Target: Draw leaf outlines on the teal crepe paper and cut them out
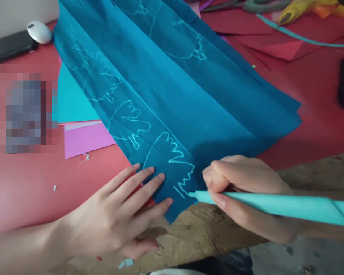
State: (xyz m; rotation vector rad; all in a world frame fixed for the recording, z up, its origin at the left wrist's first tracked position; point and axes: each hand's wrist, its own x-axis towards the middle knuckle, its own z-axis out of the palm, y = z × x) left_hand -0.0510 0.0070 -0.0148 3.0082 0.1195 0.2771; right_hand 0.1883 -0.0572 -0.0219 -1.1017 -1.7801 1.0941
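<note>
A large sheet of blue paper point(206, 110) with long fold creases lies slantwise before me. Light turquoise outlines with scalloped edges run down its left strip, and more show near the top. My left hand point(117, 214) lies flat near the sheet's lower end, fingers spread and fingertips on the paper. In my right hand point(246, 191) is a turquoise pen point(275, 206), pinched between thumb and fingers. Its tip touches the paper at the lowest outline, right of my left fingertips.
Under the sheet are turquoise paper point(74, 95) and purple paper point(86, 139). A white rounded object point(39, 32) sits by a dark flat item point(13, 46) at upper left. A yellow tool point(301, 11) and red paper point(278, 47) lie at upper right. Small paper scraps point(128, 262) are scattered below.
</note>
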